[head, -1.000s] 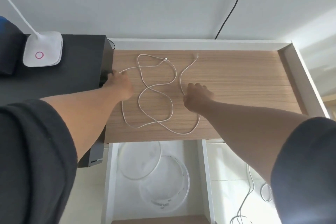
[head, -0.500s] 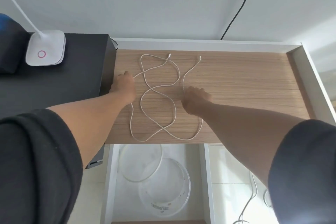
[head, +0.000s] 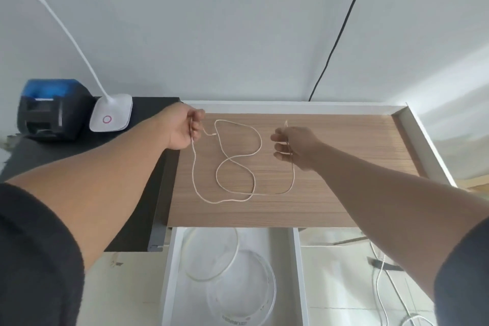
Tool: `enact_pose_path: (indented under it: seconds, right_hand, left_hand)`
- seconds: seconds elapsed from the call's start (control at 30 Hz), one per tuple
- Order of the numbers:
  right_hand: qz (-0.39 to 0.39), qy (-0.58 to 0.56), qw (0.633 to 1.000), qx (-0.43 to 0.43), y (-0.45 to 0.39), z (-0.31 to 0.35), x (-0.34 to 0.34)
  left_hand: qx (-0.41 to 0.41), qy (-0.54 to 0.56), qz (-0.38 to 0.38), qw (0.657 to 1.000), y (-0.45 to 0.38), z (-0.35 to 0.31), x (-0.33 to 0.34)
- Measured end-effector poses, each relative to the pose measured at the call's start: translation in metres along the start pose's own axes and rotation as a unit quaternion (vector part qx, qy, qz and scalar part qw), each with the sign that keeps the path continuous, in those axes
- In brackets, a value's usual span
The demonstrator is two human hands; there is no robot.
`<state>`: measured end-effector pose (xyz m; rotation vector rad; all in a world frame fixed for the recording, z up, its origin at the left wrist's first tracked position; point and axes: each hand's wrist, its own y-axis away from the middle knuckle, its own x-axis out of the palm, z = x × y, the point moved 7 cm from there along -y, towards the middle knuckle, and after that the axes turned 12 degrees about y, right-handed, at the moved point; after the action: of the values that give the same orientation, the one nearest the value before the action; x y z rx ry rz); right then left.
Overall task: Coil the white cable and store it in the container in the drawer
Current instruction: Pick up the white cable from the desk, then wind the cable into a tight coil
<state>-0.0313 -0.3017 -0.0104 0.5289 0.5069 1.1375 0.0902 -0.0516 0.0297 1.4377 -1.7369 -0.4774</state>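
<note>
Each hand pinches one end of the white cable (head: 235, 167): left hand (head: 182, 127), right hand (head: 293, 147), lifting ends off the table (head: 344, 167) to start coiling.

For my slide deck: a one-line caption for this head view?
Left hand and right hand each pinch an end of the white cable above the open drawer.

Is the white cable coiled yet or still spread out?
Spread out. The white cable lies in loose crossing loops on the desk, each end held by the left hand and right hand.
</note>
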Motion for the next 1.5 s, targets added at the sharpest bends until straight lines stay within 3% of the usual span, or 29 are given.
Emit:
enact_pose_path:
  seconds: [0.2, 0.43, 0.53, 0.7, 0.9, 1.3, 1.5]
  right_hand:
    - [0.029, -0.082, 0.995, -0.043, 0.037, 0.041, 0.001]
    - [0.093, -0.167, 0.968, -0.16, 0.091, 0.105, 0.026]
    - [0.086, -0.173, 0.962, -0.195, 0.109, 0.128, 0.03]
    - [0.064, -0.155, 0.962, -0.214, 0.131, 0.149, 0.025]
    - [0.014, -0.197, 0.948, -0.25, 0.154, 0.167, 0.014]
    - [-0.046, -0.307, 0.914, -0.26, 0.203, 0.178, -0.003]
    - [-0.045, -0.316, 0.908, -0.272, 0.222, 0.178, -0.015]
  left_hand:
    - [0.058, 0.038, 0.096, 0.993, 0.055, -0.039, 0.044]
    - [0.118, -0.137, 0.139, 0.974, 0.11, -0.031, 0.111]
    - [0.15, -0.209, 0.127, 0.958, 0.123, -0.011, 0.132]
    - [0.206, -0.224, 0.11, 0.946, 0.133, 0.005, 0.143]
    - [0.349, -0.303, 0.067, 0.884, 0.144, -0.005, 0.131]
    - [0.259, -0.381, 0.151, 0.875, 0.153, -0.008, 0.075]
    - [0.174, -0.31, 0.234, 0.905, 0.166, -0.003, 0.064]
